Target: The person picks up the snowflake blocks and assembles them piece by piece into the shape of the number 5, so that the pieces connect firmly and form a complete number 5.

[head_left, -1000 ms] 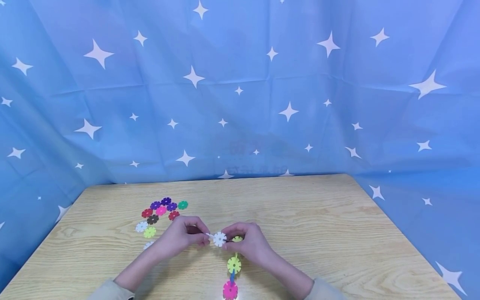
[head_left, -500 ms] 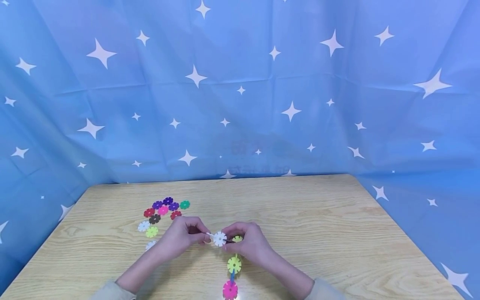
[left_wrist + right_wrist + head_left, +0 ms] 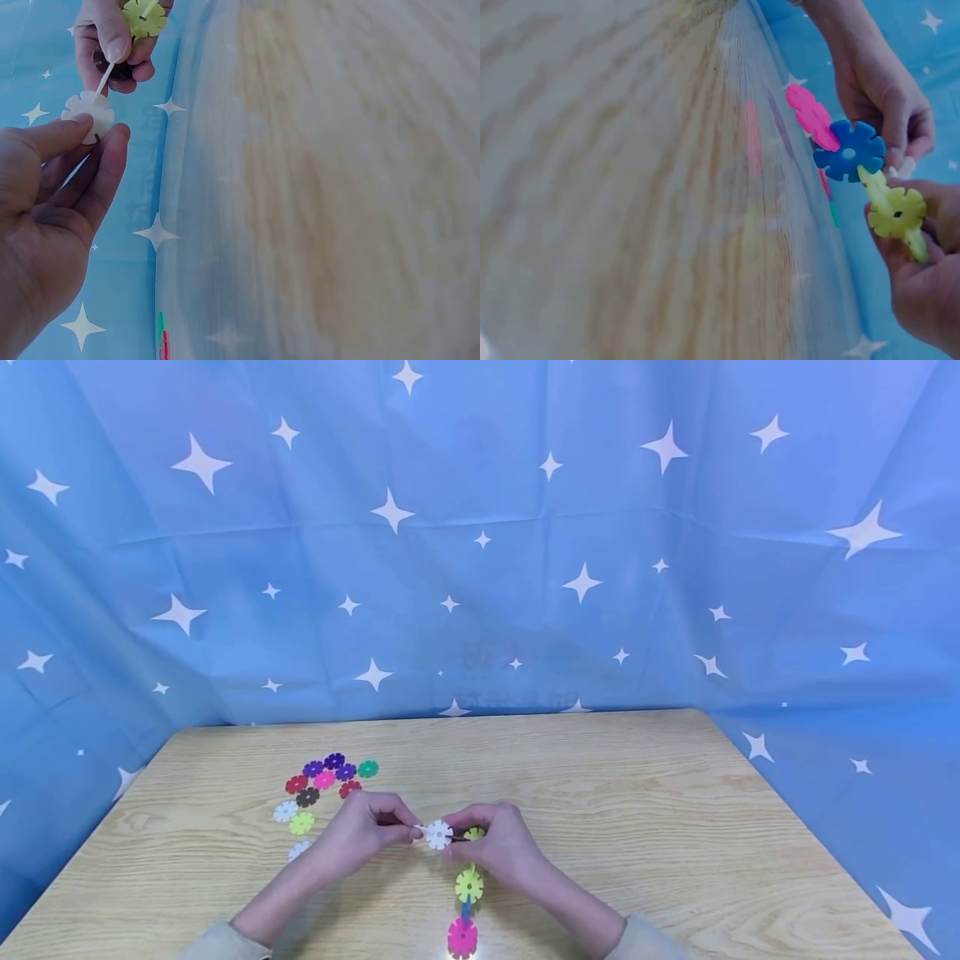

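Note:
Thumb and fingers of the left hand point(image 3: 367, 831) pinch a white notched snowflake disc point(image 3: 88, 116). A second white disc point(image 3: 439, 834) stands between the hands, crosswise to the first and touching it. The right hand point(image 3: 498, 843) grips a dark disc point(image 3: 118, 70), partly hidden by its fingers, at the other side of that second white disc. From the right hand a joined chain runs toward the near edge: yellow discs point(image 3: 469, 886), a blue disc point(image 3: 849, 152) and a pink disc point(image 3: 462, 937). Fingers hide some of the joints.
Loose snowflake discs lie on the wooden table point(image 3: 637, 793) at the left: purple ones point(image 3: 334, 761), a green disc point(image 3: 368, 768), red ones point(image 3: 296, 784), a brown disc point(image 3: 307, 797), white and yellow ones. A blue star-patterned curtain point(image 3: 480, 568) hangs behind the table.
Both hands keep their grips and stay in nearly the same place, with only slight motion of the white discs between them. The head view has shifted a little.

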`<state>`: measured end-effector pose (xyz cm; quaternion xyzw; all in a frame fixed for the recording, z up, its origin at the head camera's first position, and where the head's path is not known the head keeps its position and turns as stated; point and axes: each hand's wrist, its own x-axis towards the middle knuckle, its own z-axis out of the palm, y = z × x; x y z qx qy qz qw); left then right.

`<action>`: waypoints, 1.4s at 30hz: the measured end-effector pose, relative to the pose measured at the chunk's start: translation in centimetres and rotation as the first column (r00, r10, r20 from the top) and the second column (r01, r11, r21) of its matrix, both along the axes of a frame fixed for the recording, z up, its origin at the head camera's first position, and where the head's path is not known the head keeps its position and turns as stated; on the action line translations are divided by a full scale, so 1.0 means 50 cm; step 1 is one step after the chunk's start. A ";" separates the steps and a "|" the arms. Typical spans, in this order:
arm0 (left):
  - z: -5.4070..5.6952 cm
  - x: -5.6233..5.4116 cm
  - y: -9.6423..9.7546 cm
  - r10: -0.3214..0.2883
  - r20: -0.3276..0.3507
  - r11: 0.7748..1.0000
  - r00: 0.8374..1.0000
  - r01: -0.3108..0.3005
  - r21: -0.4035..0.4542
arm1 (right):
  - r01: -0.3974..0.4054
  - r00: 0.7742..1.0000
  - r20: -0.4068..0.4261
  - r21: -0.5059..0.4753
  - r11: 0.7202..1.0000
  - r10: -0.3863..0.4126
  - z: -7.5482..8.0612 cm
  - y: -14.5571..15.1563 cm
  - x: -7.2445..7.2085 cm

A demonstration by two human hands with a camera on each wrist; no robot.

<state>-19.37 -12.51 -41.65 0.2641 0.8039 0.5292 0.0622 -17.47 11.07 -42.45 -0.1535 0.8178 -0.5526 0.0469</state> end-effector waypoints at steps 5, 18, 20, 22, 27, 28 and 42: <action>0.000 0.002 0.003 0.007 0.008 1.000 1.000 -0.007 -0.003 | -0.033 0.999 -0.015 0.006 0.999 0.033 -0.001 0.003 -0.001; 0.000 0.013 0.010 0.021 0.024 0.999 0.999 -0.022 0.049 | -0.036 0.999 -0.017 -0.019 0.999 0.035 0.001 -0.009 0.003; 0.002 0.014 0.013 0.018 0.022 0.998 1.000 -0.019 0.058 | -0.037 0.999 -0.019 -0.045 0.998 0.036 0.000 -0.011 0.004; 0.004 0.016 0.016 0.022 0.022 0.998 1.000 -0.024 0.058 | -0.039 0.999 -0.024 -0.066 0.997 0.037 0.000 -0.013 0.004; 0.004 0.020 0.020 0.021 0.035 0.999 0.999 -0.023 0.049 | -0.034 0.999 -0.033 -0.085 0.996 0.031 -0.002 -0.013 0.004; 0.004 0.019 0.019 0.017 0.036 0.999 0.999 -0.019 0.042 | -0.032 0.999 -0.031 -0.086 0.996 0.030 -0.002 -0.012 0.004; 0.021 -0.006 -0.136 0.108 0.077 0.993 0.991 -0.103 -0.063 | -0.049 0.998 0.034 -0.131 0.990 0.054 -0.002 0.007 0.001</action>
